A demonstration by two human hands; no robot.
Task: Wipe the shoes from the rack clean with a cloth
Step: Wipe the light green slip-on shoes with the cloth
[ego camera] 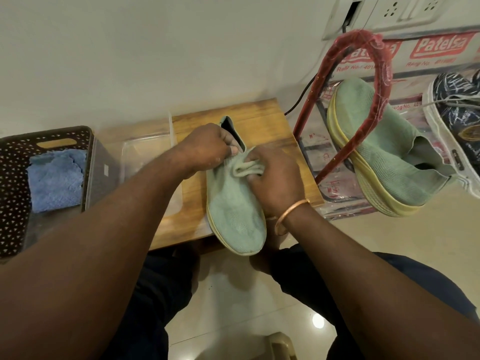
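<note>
left hand (207, 149) fingers grip shoe (233, 209) collar | right hand (275, 180) fingers clutch cloth (245, 169) | risk: toe overhangs table (262, 118), pressing could tip shoe

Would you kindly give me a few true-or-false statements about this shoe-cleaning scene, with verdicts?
1. The right hand grips a pale cloth against the green shoe. True.
2. That shoe rests on the bare floor. False: it lies on a wooden board.
3. A blue cloth lies in the dark basket. True.
4. The left hand hangs idle. False: it holds the green shoe's collar.
5. The red rack holds no shoes. False: a second green shoe sits on it.
</note>
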